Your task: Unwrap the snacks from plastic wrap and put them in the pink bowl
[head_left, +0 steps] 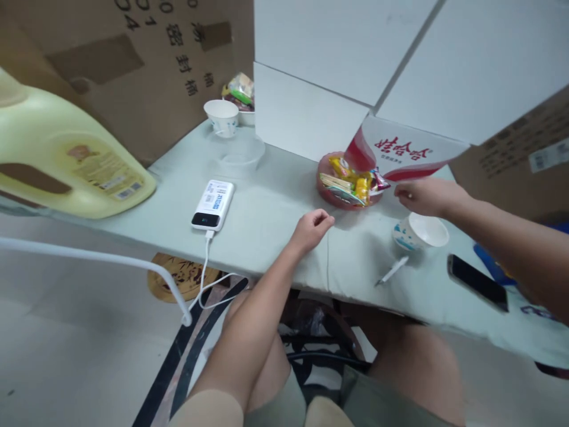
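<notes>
My left hand [312, 230] hovers over the middle of the table, its fingers curled and the thumb bent towards them; nothing shows in it. My right hand [429, 197] is closed above a white paper cup [420, 231] with blue print. Its fingertips are just right of a pink bowl [326, 193] and apart from it; whatever they may pinch is too small to make out. In the bowl lie yellow-wrapped sweets [362, 188], a purple wrapper [379, 179] and a bundle of thin sticks [336, 186]. A white pen [392, 271] rests in front of the cup.
A black phone [477, 283] lies at the right. Left of centre is a white power bank [213, 206] with its cable plugged in. Behind it stand a clear bowl [240, 155] and another paper cup [222, 117]. A yellow jug [75, 154] and cardboard boxes [133, 65] border the table.
</notes>
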`<state>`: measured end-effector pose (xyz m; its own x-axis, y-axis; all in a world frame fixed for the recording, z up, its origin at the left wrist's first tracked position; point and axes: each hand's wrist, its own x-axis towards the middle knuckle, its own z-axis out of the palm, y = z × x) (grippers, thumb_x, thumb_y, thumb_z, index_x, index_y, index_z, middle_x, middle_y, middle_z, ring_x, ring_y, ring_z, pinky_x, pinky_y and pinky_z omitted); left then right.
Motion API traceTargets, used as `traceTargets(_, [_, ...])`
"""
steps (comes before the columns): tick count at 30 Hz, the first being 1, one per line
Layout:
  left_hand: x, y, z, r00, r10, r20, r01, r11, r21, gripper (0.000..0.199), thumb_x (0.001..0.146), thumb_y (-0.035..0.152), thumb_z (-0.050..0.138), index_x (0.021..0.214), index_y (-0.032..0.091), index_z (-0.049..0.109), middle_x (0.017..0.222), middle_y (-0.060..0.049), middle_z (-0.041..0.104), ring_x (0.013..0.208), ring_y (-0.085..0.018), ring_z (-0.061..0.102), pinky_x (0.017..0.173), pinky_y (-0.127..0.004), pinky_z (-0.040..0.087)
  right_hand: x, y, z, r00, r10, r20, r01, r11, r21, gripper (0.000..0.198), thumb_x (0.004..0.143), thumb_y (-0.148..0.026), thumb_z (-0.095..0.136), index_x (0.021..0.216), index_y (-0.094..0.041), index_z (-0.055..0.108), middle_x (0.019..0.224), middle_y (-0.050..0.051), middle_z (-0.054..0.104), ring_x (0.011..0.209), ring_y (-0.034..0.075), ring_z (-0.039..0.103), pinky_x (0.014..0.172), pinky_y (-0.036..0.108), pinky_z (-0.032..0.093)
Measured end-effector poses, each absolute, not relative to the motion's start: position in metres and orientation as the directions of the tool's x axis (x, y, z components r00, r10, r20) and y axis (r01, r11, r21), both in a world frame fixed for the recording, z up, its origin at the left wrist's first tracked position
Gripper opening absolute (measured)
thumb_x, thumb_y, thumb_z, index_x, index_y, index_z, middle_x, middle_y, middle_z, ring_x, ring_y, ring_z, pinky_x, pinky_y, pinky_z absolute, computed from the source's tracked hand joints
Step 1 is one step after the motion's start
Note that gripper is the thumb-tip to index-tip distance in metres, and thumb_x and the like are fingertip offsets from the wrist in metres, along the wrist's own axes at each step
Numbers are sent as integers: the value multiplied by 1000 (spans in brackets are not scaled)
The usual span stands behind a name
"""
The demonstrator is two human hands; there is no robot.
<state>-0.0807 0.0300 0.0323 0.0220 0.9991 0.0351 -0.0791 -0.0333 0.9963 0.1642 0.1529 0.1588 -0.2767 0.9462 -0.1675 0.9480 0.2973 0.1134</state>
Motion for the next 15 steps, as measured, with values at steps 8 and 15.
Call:
traceTargets(8, [-99,29,31,20,995,-93,191,88,978,36,81,24,56,55,21,31,53,6,27,57,-11,26,57,-29,21,-58,183,129,-538,829,-152,837,505,-210,43,80,-15,60,121,-25,62,88,6,71,78,22,64,78,35,50])
traceTargets(15, [-123,11,27,11,983,-181,213,175,961,32,82,33,57,59,22,36,56,5,33,57,-13,27,57,-30,21,-183,208,76,-507,786,-353,473,-89,-877,36,85,-24,62,120,-26,54,108,8,70,77,17,71,75,37,60])
